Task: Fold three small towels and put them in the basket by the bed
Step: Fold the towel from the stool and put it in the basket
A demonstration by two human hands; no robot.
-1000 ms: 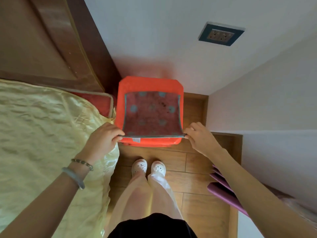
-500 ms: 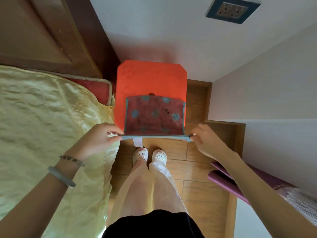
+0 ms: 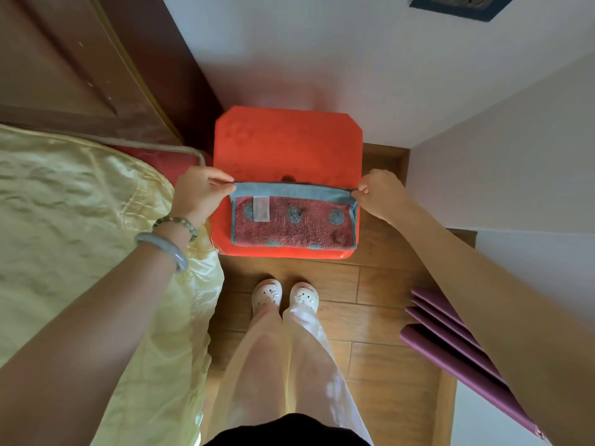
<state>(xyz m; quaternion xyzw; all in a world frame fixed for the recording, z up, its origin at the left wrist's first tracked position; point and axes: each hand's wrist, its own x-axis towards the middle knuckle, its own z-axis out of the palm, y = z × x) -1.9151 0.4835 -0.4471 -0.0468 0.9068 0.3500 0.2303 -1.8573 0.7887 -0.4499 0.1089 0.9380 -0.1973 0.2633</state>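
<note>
Item on my screen: one red terry towel with teal dots and blue-grey border (image 3: pixel 293 225), folded on the near half of an orange-red square plastic top (image 3: pixel 286 143), far corners pinched between thumb and fingers by left hand (image 3: pixel 196 194) and right hand (image 3: pixel 383 196).

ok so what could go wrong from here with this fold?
The left grip and right grip pinch only the blue hem corners of the red dotted terry towel; a slip of either could drop the flap skewed.
The towel's near edge lies close to the front rim of the orange plastic stool, so a pull toward the body might slide it onto the wooden floor.
</note>
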